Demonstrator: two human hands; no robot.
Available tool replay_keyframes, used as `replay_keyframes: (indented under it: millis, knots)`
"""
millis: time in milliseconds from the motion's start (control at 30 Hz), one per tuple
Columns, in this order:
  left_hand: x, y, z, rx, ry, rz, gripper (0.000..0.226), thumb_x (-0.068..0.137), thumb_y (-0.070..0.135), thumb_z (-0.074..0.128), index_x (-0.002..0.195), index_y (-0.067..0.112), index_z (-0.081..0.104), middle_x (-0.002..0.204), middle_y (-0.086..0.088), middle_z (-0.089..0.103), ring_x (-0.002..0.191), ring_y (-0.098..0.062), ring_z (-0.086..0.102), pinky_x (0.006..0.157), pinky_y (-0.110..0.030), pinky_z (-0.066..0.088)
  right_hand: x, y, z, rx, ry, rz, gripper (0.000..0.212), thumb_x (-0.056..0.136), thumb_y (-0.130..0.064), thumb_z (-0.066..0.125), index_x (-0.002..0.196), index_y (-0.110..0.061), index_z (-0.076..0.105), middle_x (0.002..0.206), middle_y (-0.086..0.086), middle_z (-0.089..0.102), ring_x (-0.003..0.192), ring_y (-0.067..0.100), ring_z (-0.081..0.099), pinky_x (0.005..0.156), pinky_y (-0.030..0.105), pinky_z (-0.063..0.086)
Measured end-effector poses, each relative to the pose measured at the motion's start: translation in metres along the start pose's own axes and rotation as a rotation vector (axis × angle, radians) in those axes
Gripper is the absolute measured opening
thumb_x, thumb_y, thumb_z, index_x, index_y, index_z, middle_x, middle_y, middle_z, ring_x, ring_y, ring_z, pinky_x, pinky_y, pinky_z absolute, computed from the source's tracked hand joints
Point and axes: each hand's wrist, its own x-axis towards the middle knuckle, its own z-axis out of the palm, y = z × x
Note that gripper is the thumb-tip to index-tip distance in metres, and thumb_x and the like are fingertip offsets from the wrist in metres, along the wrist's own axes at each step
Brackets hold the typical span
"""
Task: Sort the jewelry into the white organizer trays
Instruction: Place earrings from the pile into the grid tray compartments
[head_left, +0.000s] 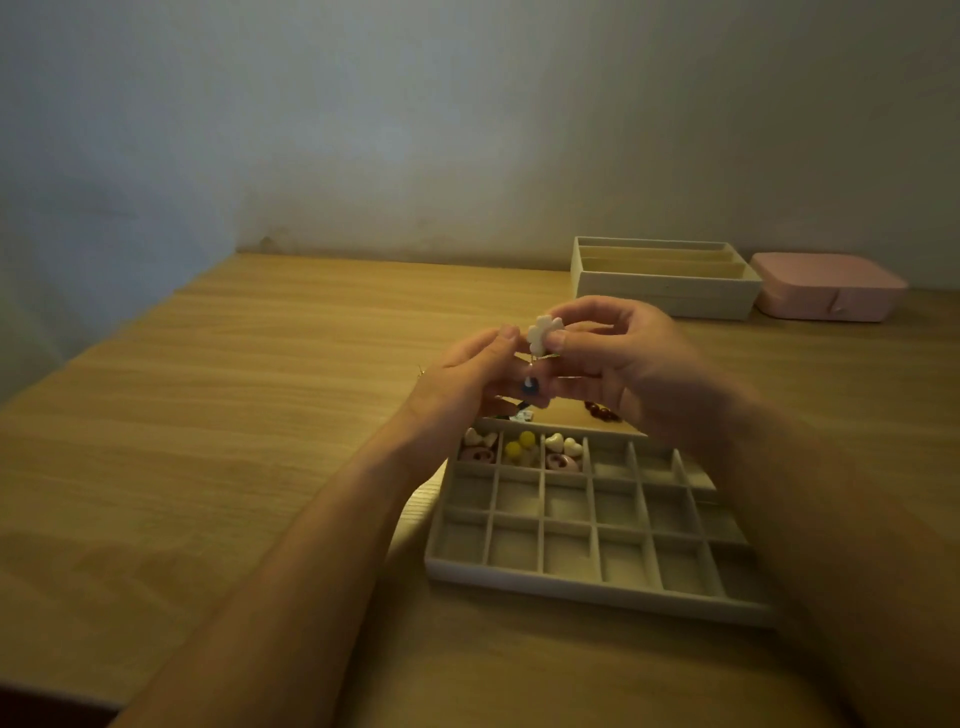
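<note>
Right hand (618, 364) raised, thumb and fingers pinching a white flower earring (543, 330) | left hand (478, 374) curled, thumb tip just beside the flower, grip unclear | both above the far edge of the white grid tray (571, 584) on the surface (260, 415)
</note>
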Motion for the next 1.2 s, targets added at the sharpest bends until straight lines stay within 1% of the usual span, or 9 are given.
replay_keyframes:
  millis: [100, 200, 300, 533, 633, 733, 833, 1000, 1200]
  knots:
    - [0.000, 0.000, 0.006, -0.089, -0.029, 0.008, 0.025, 0.105, 0.028, 0.044, 0.113, 0.012, 0.061, 0.079, -0.003, 0.064, 0.072, -0.017, 0.062, 0.063, -0.029, 0.047, -0.001, 0.002, -0.003, 0.157, 0.005, -0.047, 0.016, 0.094, 0.002, 0.060, 0.106, -0.008, 0.063, 0.091, 0.013, 0.074, 0.085, 0.025, 0.075, 0.070, 0.030, 0.062]
    - [0.001, 0.000, 0.007, -0.128, -0.012, 0.040, 0.014, 0.100, 0.023, 0.054, 0.106, 0.014, 0.063, 0.075, 0.001, 0.059, 0.064, -0.013, 0.055, 0.054, -0.024, 0.044, -0.001, 0.002, -0.006, 0.183, -0.025, -0.065, 0.014, 0.095, 0.004, 0.058, 0.100, -0.008, 0.064, 0.090, 0.011, 0.072, 0.086, 0.025, 0.073, 0.074, 0.031, 0.061]
    - [0.001, 0.000, 0.007, -0.094, 0.073, 0.083, 0.013, 0.093, 0.020, 0.065, 0.104, 0.015, 0.066, 0.079, 0.002, 0.064, 0.069, -0.014, 0.059, 0.059, -0.025, 0.049, -0.001, 0.002, -0.012, 0.095, -0.032, -0.050, 0.013, 0.094, 0.007, 0.059, 0.092, -0.005, 0.065, 0.092, 0.013, 0.071, 0.091, 0.026, 0.073, 0.079, 0.033, 0.060]
    - [0.002, -0.002, 0.012, 0.032, 0.109, 0.107, 0.014, 0.087, 0.012, 0.074, 0.096, 0.022, 0.074, 0.096, -0.002, 0.071, 0.087, -0.020, 0.065, 0.074, -0.031, 0.055, -0.012, 0.007, -0.026, -0.155, 0.040, 0.035, 0.021, 0.094, 0.006, 0.058, 0.085, -0.002, 0.075, 0.089, 0.011, 0.074, 0.080, 0.025, 0.070, 0.070, 0.032, 0.060]
    - [0.004, 0.000, 0.018, 0.104, 0.083, 0.054, 0.017, 0.084, 0.011, 0.076, 0.096, 0.023, 0.075, 0.094, -0.003, 0.072, 0.084, -0.017, 0.067, 0.075, -0.029, 0.056, -0.018, 0.007, -0.035, -0.231, 0.067, 0.034, 0.025, 0.096, 0.004, 0.056, 0.085, -0.003, 0.078, 0.091, 0.008, 0.076, 0.083, 0.026, 0.073, 0.072, 0.033, 0.063]
    - [0.008, 0.007, 0.021, 0.126, -0.006, -0.057, 0.018, 0.086, 0.009, 0.074, 0.101, 0.019, 0.076, 0.090, -0.002, 0.073, 0.084, -0.015, 0.070, 0.075, -0.025, 0.056, -0.027, 0.006, -0.044, -0.321, 0.060, 0.028, 0.006, 0.091, -0.006, 0.069, 0.091, -0.004, 0.076, 0.090, 0.012, 0.075, 0.081, 0.024, 0.074, 0.072, 0.033, 0.063]
    - [0.013, 0.014, 0.026, 0.136, -0.111, -0.142, 0.016, 0.092, 0.009, 0.067, 0.101, 0.018, 0.077, 0.096, -0.006, 0.074, 0.089, -0.017, 0.072, 0.077, -0.027, 0.058, -0.032, 0.008, -0.053, -0.399, 0.076, 0.038, 0.012, 0.084, -0.010, 0.078, 0.093, -0.005, 0.072, 0.089, 0.014, 0.075, 0.076, 0.022, 0.072, 0.067, 0.030, 0.062]
    - [0.022, 0.012, 0.034, 0.449, -0.138, -0.078, 0.017, 0.090, 0.009, 0.071, 0.101, 0.022, 0.075, 0.092, -0.006, 0.074, 0.079, -0.011, 0.069, 0.074, -0.027, 0.061, -0.035, 0.011, -0.058, -0.568, 0.027, 0.086, 0.022, 0.084, -0.013, 0.080, 0.103, -0.016, 0.070, 0.087, 0.004, 0.077, 0.077, 0.019, 0.072, 0.063, 0.028, 0.056]
    - [0.030, 0.006, 0.037, 0.572, -0.082, -0.015, 0.019, 0.078, 0.013, 0.084, 0.092, 0.022, 0.074, 0.084, 0.000, 0.077, 0.077, -0.011, 0.074, 0.075, -0.034, 0.063, -0.036, 0.018, -0.061, -0.748, 0.015, 0.042, 0.013, 0.079, -0.017, 0.086, 0.089, -0.016, 0.077, 0.083, 0.004, 0.077, 0.078, 0.017, 0.073, 0.067, 0.026, 0.057]
